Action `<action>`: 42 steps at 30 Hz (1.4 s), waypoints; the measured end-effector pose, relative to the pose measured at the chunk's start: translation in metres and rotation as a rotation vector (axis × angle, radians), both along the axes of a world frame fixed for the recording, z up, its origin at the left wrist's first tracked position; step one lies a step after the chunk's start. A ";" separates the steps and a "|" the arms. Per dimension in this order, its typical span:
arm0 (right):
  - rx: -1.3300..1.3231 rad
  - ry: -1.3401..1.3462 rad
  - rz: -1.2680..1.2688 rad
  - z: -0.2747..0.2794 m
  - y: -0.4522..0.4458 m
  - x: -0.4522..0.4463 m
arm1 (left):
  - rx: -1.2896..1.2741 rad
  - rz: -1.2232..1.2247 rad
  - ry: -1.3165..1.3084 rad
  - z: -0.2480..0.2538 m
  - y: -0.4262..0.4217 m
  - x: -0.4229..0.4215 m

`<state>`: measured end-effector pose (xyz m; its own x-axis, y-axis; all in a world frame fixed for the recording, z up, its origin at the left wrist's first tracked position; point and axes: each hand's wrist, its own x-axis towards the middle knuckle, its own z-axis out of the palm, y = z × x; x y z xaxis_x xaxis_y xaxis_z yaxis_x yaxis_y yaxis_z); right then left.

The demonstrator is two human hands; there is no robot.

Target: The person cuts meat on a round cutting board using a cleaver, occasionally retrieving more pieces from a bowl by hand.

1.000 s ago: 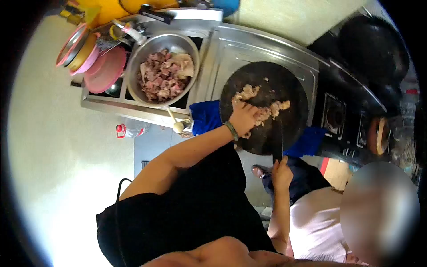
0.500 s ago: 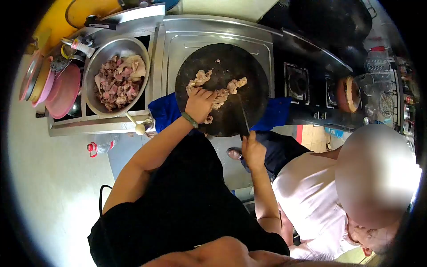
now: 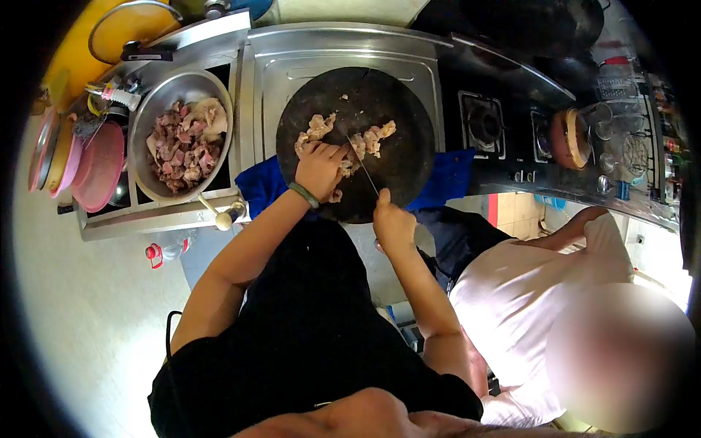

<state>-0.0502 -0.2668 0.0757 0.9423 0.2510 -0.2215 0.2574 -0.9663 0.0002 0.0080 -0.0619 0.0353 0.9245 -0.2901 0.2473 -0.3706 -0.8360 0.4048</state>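
Observation:
A round dark chopping board (image 3: 401, 106) lies in front of me with pale pieces of meat on it. My left hand (image 3: 318, 174), a bracelet at its wrist, has its fingers curled over and pressing on the meat near the board's middle left. My right hand (image 3: 395, 225) grips the handle of a knife (image 3: 364, 165). The blade points away and to the left, at the meat just right of my left fingertips. One cut portion of meat (image 3: 376, 137) lies right of the blade, and another strip of meat (image 3: 318, 126) lies beyond my left hand.
A steel bowl (image 3: 227, 150) heaped with raw meat pieces stands at the left. Beyond it are pink basins (image 3: 102, 168). Blue cloth (image 3: 255, 182) shows under the board. Gas burners (image 3: 483, 123) and a lidded pot (image 3: 568, 139) are to the right. A person in a pale shirt (image 3: 518, 292) is close at my right.
My right hand and the knife have moved left and away from me, bringing the blade closer to my left fingers. The person at my right has shifted, leaning nearer the bottom of the view.

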 end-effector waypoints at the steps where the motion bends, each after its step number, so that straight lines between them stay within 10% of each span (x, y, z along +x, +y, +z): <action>1: -0.002 0.034 -0.006 0.001 0.005 0.009 | 0.010 -0.001 -0.003 0.000 0.000 0.001; 42: 0.271 0.013 -0.254 0.000 -0.012 -0.041 | -0.015 0.141 -0.233 -0.024 0.012 -0.007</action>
